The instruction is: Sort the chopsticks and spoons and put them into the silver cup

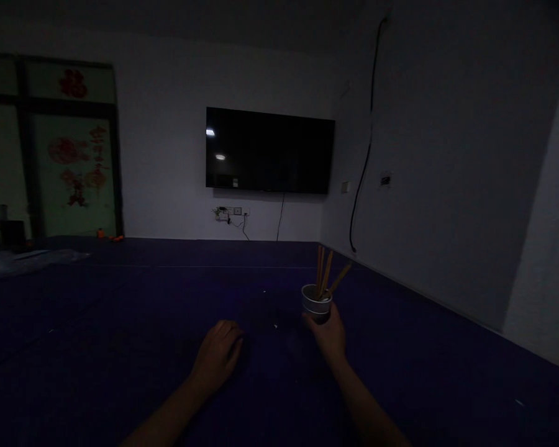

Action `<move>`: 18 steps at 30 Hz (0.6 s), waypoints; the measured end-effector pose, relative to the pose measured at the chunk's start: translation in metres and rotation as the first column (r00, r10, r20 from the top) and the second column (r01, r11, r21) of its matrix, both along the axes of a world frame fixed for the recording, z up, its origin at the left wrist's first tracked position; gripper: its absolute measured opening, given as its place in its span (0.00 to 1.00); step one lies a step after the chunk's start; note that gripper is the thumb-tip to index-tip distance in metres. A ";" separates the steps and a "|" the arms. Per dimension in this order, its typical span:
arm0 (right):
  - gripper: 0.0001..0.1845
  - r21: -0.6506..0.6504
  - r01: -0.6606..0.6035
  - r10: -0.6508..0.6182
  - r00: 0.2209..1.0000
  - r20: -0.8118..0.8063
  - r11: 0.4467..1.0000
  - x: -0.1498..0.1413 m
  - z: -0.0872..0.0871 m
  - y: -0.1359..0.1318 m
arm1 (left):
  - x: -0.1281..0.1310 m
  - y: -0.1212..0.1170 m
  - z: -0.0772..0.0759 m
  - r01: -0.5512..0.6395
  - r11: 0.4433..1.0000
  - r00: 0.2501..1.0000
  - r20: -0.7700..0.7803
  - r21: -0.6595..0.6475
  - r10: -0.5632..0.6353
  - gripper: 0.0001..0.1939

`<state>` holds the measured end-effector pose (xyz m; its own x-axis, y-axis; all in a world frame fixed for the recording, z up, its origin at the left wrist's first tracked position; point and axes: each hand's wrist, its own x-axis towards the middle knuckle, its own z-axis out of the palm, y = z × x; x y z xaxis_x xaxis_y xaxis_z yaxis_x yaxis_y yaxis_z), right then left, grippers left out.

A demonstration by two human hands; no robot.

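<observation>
My right hand (330, 335) is wrapped round a small pale grey cup (310, 305), with the thumb on its near left side. Several thin yellow-brown sticks (327, 273), perhaps pencils, stand in the cup and lean apart; one tilts well to the right. It is too dark to tell whether the cup's base touches the blue surface. To the left, my left hand (218, 352) rests on the blue surface with its fingers loosely bent and the thumb a little apart. Nothing shows in it; its fingertips are partly hidden.
A dark blue table-like surface (177, 298) stretches to the back wall, with tiny white scraps (275, 326) on it. Clear plastic wrap (32, 261) and small orange items (115, 238) lie far left. A television (270, 152) hangs ahead; a black cable (367, 155) runs down the right wall.
</observation>
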<state>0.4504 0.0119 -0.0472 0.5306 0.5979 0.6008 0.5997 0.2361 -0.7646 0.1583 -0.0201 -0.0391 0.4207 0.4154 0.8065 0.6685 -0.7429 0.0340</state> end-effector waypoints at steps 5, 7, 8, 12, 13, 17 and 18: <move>0.42 -0.085 0.179 -0.178 0.984 0.017 0.980 0.034 -0.001 -0.002 | 0.000 0.000 0.000 -0.002 1.000 1.000 -0.015 -0.020 0.002 0.10; 0.42 -0.114 0.225 -0.227 0.974 -0.008 0.968 0.041 -0.002 -0.003 | 0.000 0.000 0.000 0.002 1.000 1.000 -0.018 -0.009 -0.002 0.10; 0.41 -0.123 0.238 -0.242 0.970 -0.015 0.963 0.042 -0.003 -0.003 | 0.000 0.000 0.000 0.002 1.000 1.000 -0.020 -0.005 -0.002 0.10; 0.41 -0.126 0.260 -0.265 0.964 -0.029 0.957 0.045 -0.005 -0.003 | 0.000 -0.001 0.000 0.001 1.000 1.000 -0.029 -0.017 -0.002 0.10; 0.41 -0.126 0.262 -0.268 0.963 -0.033 0.957 0.046 -0.006 -0.003 | 0.001 -0.001 0.000 0.004 1.000 1.000 -0.031 -0.023 -0.005 0.10; 0.43 -0.121 0.264 -0.272 0.961 -0.055 0.957 0.046 -0.008 -0.002 | 0.001 0.000 -0.001 0.020 0.999 0.999 -0.026 -0.028 -0.021 0.09; 0.44 -0.129 0.266 -0.275 0.959 -0.063 0.955 0.047 -0.009 -0.002 | 0.001 0.000 -0.001 0.022 0.999 0.999 -0.026 -0.030 -0.023 0.09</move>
